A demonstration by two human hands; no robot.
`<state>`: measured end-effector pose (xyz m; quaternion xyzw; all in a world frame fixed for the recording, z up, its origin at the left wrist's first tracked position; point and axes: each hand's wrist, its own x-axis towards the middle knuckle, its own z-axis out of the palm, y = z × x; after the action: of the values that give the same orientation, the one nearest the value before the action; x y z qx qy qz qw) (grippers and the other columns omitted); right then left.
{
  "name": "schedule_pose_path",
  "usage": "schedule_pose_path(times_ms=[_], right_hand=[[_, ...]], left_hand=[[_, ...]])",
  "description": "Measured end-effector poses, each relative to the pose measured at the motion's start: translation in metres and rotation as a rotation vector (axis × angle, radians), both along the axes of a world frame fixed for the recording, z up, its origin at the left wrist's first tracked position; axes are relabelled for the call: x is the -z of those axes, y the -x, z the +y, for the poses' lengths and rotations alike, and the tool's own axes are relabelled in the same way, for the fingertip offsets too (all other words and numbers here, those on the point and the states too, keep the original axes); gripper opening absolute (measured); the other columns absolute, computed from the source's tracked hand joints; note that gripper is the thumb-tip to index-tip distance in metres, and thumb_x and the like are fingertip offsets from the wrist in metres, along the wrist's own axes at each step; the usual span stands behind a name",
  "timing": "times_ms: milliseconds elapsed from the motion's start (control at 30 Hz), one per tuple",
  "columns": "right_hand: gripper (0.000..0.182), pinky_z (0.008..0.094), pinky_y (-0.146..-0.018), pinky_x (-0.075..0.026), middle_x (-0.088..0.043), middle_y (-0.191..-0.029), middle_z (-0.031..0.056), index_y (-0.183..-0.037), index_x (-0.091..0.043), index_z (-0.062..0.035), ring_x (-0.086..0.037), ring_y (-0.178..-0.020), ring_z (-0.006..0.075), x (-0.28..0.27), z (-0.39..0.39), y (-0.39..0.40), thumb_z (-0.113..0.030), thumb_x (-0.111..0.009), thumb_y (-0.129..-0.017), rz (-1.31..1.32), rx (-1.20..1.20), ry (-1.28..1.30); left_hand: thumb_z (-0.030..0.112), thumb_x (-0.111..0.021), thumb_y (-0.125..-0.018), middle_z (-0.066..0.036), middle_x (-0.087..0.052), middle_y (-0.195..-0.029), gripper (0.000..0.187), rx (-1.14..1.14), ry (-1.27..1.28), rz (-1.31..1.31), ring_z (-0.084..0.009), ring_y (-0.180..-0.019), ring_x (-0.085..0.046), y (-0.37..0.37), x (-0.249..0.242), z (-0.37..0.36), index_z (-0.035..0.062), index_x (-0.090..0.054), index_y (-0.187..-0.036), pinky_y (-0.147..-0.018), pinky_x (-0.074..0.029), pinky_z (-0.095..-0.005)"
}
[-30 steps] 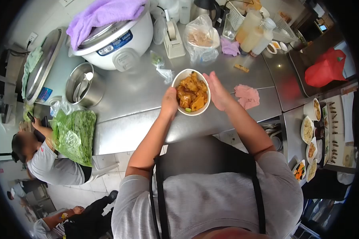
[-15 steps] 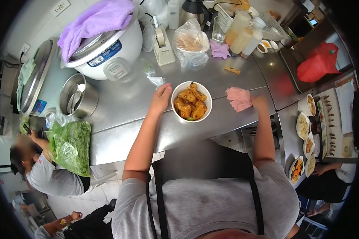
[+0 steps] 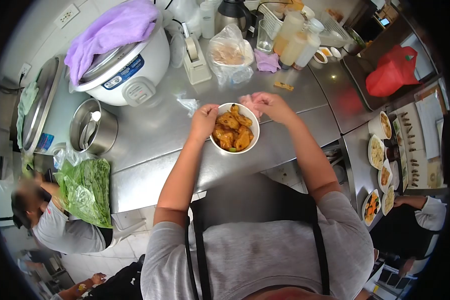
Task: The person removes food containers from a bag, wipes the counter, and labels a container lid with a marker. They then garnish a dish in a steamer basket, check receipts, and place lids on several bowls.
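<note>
Head view: at the far left, a co-worker in a grey shirt (image 3: 72, 232) sits beside a clear plastic bag of green leaves (image 3: 87, 192), which lies at the end of the steel worktop (image 3: 147, 170). Next comes a round steel pot (image 3: 108, 136) with utensils (image 3: 89, 131) inside, then a large white rice cooker (image 3: 122, 87) with a lilac towel (image 3: 110, 32) over its lid. A cream tape dispenser (image 3: 197, 65) stands farther right.

The left hand (image 3: 204, 121) pinches the upper-left rim of a round white bowl (image 3: 256, 131). That bowl sits upright in front of the person, near the worktop's front edge, filled with glossy orange-brown chunks of food (image 3: 227, 134). The right hand (image 3: 272, 106) grips a crumpled pink cloth (image 3: 250, 103) at the bowl's upper-right rim; the cloth is blurred, and whether it touches the rim cannot be told.

Beyond that hand are a small lilac cloth (image 3: 267, 61) and pale squeeze bottles (image 3: 291, 42). Farther right lies a red plastic bag (image 3: 391, 74), and below it stand white dishes of food (image 3: 375, 129).
</note>
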<state>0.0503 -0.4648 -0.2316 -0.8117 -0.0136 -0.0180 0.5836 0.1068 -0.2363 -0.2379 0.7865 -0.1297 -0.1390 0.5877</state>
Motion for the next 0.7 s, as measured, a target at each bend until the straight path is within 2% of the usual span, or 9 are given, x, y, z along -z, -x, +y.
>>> schedule_pose_path(times_ms=[33, 67, 167, 267, 367, 467, 567, 667, 700], right_hand=[[0.011, 0.0244, -0.050, -0.043, -0.056, -0.076, 0.0044, -0.079, -0.055, -0.0018, -0.053, -0.060, 0.0119, 0.000, 0.006, -0.004, -0.010, -0.058, -0.073, 0.139, -0.070, -0.104], [0.012, 0.0223, -0.044, -0.042, -0.056, -0.071, 0.0021, -0.081, -0.054, -0.0025, -0.051, -0.053, 0.0098, 0.000, 0.012, -0.007, -0.011, -0.058, -0.074, 0.192, -0.090, -0.073], [0.012, 0.0225, -0.051, -0.044, -0.056, -0.072, 0.0021, -0.080, -0.053, -0.0020, -0.053, -0.060, 0.0098, -0.021, 0.027, -0.011, -0.011, -0.057, -0.074, 0.262, -0.045, 0.046], [0.010, 0.0227, -0.059, -0.044, -0.057, -0.076, 0.0033, -0.081, -0.053, -0.0021, -0.054, -0.069, 0.0096, -0.007, 0.041, -0.027, -0.010, -0.056, -0.075, -0.240, -0.105, 0.450], [0.011, 0.0246, -0.067, -0.043, -0.059, -0.082, 0.0060, -0.083, -0.054, -0.0016, -0.054, -0.078, 0.0115, -0.012, 0.050, -0.037, -0.010, -0.053, -0.075, 0.086, -0.134, -0.045], [0.013, 0.0253, -0.068, -0.043, -0.059, -0.083, 0.0082, -0.085, -0.055, -0.0014, -0.055, -0.080, 0.0135, -0.029, 0.033, -0.047, -0.009, -0.052, -0.075, 0.031, -0.045, -0.171], [0.015, 0.0255, -0.068, -0.043, -0.058, -0.081, 0.0082, -0.085, -0.056, -0.0027, -0.055, -0.080, 0.0142, -0.035, 0.014, -0.054, -0.010, -0.050, -0.074, -0.099, -0.138, 0.293], [0.015, 0.0265, -0.068, -0.044, -0.058, -0.077, 0.0074, -0.085, -0.057, -0.0052, -0.055, -0.078, 0.0142, -0.036, 0.027, -0.062, -0.010, -0.049, -0.074, -0.208, -0.360, 0.602], [0.014, 0.0270, -0.069, -0.043, -0.058, -0.079, 0.0072, -0.085, -0.057, -0.0049, -0.055, -0.078, 0.0148, -0.036, 0.036, -0.064, -0.010, -0.049, -0.074, -0.056, -0.387, 0.576]], left_hand=[[0.014, -0.049, -0.080, -0.006, -0.060, -0.076, 0.019, -0.002, 0.007, -0.004, -0.0099, -0.069, -0.052, 0.000, 0.000, 0.000, -0.0011, -0.058, -0.088, -0.064, -0.042, -0.0230], [0.014, -0.049, -0.079, -0.006, -0.060, -0.076, 0.019, -0.004, 0.015, -0.007, -0.0102, -0.069, -0.053, 0.001, 0.001, 0.000, -0.0011, -0.058, -0.088, -0.064, -0.042, -0.0233], [0.014, -0.049, -0.079, -0.007, -0.060, -0.077, 0.020, 0.011, 0.030, -0.028, -0.0107, -0.069, -0.053, -0.001, 0.006, 0.001, -0.0011, -0.058, -0.088, -0.064, -0.042, -0.0239], [0.015, -0.050, -0.079, -0.007, -0.060, -0.076, 0.020, 0.028, 0.027, -0.038, -0.0110, -0.068, -0.053, -0.002, 0.007, 0.002, -0.0013, -0.058, -0.087, -0.063, -0.042, -0.0243], [0.016, -0.050, -0.079, -0.006, -0.060, -0.074, 0.020, 0.021, -0.009, -0.044, -0.0109, -0.066, -0.053, -0.001, 0.007, 0.001, -0.0015, -0.058, -0.085, -0.061, -0.042, -0.0247], [0.016, -0.051, -0.078, -0.006, -0.059, -0.071, 0.020, 0.001, -0.018, -0.012, -0.0103, -0.064, -0.051, -0.001, 0.009, 0.000, -0.0016, -0.058, -0.083, -0.059, -0.042, -0.0248], [0.016, -0.051, -0.078, -0.005, -0.058, -0.069, 0.019, -0.005, -0.004, 0.001, -0.0095, -0.062, -0.050, -0.001, 0.010, 0.000, -0.0016, -0.058, -0.081, -0.058, -0.041, -0.0245], [0.016, -0.051, -0.078, -0.005, -0.058, -0.068, 0.019, 0.006, 0.003, -0.011, -0.0092, -0.061, -0.050, -0.001, 0.009, 0.000, -0.0016, -0.058, -0.079, -0.057, -0.041, -0.0244], [0.016, -0.051, -0.078, -0.005, -0.058, -0.067, 0.019, 0.011, 0.003, -0.016, -0.0092, -0.061, -0.049, -0.001, 0.009, 0.000, -0.0016, -0.058, -0.079, -0.057, -0.041, -0.0245]])
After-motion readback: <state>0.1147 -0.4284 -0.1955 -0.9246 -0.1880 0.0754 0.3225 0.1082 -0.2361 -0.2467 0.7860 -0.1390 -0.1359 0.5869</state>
